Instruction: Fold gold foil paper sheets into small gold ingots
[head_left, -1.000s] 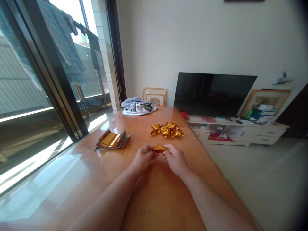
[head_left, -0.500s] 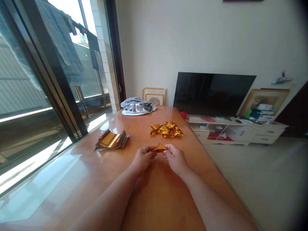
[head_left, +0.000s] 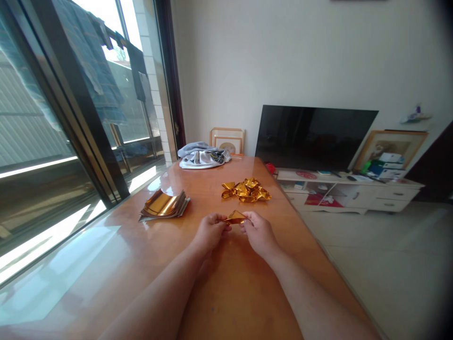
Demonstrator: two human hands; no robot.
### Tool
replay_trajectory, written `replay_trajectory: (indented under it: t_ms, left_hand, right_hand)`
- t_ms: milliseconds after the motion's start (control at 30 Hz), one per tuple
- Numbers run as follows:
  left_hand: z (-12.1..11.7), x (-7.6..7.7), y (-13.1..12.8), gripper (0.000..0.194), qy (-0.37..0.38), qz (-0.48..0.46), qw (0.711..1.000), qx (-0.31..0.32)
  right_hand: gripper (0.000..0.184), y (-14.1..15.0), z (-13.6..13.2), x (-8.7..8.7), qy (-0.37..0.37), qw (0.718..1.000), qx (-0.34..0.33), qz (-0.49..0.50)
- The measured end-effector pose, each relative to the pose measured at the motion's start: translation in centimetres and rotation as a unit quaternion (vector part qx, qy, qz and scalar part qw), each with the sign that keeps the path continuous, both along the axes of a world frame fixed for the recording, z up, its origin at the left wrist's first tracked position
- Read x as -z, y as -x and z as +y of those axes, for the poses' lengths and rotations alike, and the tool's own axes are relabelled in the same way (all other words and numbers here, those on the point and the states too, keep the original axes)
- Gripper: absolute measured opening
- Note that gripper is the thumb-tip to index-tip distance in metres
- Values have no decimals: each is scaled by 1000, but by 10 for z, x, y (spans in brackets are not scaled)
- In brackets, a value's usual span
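Between my two hands is a small folded sheet of gold foil paper (head_left: pixel 236 217), with a pointed peak in its middle. My left hand (head_left: pixel 212 228) pinches its left end, and my right hand (head_left: pixel 259 230) pinches the right end. Just beyond them, a heap of folded gold foil pieces (head_left: pixel 247 190) lies on the wooden table (head_left: pixel 226 293). To the left of my hands sits a stack of gold foil sheets (head_left: pixel 164 204), curled upward at the edges. My fingertips partly cover the ends of the held sheet.
A pile of grey and white cloth (head_left: pixel 202 156) rests at the table's far end, near framed pictures (head_left: pixel 226 139). Past the table's right edge stand a white cabinet (head_left: pixel 357 196) and a large dark television (head_left: pixel 314 139). A glass sliding door (head_left: pixel 67 104) runs along the left.
Both hands keep their grip on the gold foil paper and have barely moved. The view has shifted very slightly.
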State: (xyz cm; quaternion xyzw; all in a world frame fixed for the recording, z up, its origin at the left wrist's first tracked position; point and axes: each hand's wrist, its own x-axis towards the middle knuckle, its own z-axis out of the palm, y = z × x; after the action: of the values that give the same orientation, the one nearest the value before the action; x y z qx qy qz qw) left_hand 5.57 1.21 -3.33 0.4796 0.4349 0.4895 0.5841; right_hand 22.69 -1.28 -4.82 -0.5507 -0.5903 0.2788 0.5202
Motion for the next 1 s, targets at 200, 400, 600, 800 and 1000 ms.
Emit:
replay_trajectory:
  t_ms: [200,400,600,800,1000]
  left_hand:
    - [-1,-1,1,13,-13,17,1000,-1]
    - [0,-1,2,11,-16,43,999,-8]
    - [1,2,1,12,-1,58,998,-31]
    - [1,1,-1,9,7,69,997,-29]
    - [2,5,0,8,5,79,996,-36]
  right_hand:
    - [27,1,-3,-3,-2,1000,-9,14]
    - [28,2,-3,-3,3,1000,-12,19]
    - [27,2,0,2,4,1000,-9,7]
    - [27,2,-1,1,6,1000,-4,9]
    - [26,3,0,4,2,1000,-3,-1]
